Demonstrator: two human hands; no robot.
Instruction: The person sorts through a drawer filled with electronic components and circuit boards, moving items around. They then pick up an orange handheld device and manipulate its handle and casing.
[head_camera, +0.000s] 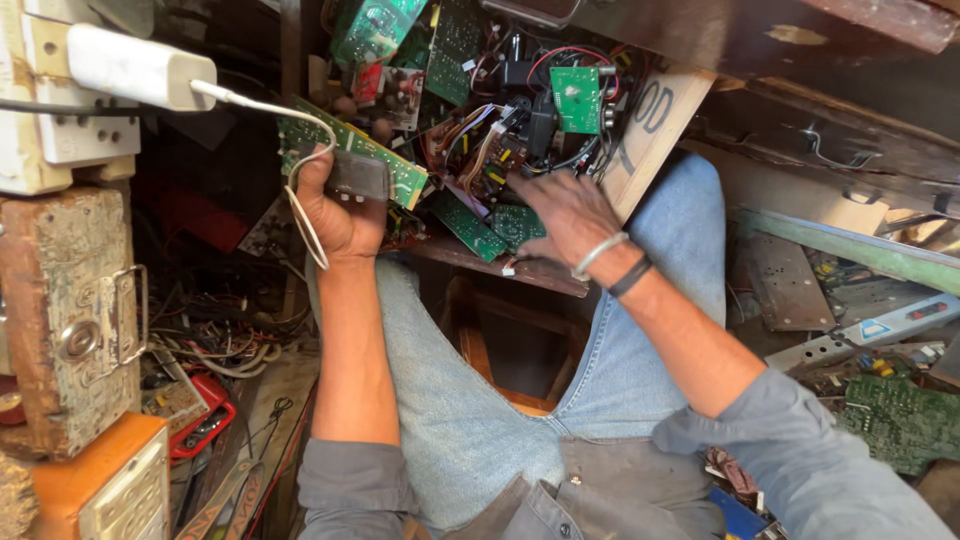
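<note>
Left hand (340, 205) is clamped around a small grey box (357, 175) with a white cable (300, 215) looping past it, held up just before the board pile (480, 130). Right hand (565, 215) lies flat, fingers spread, on a green board (515, 225) in the pile, gripping nothing. Box looks light, rigid and easy to hold by its sides; boards are stiff but fragile, so best held by the edges.

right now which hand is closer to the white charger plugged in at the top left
Left. The left hand grips a small dark block just right of and below the white charger; the right hand rests far to the right on the pile of circuit boards.
</note>
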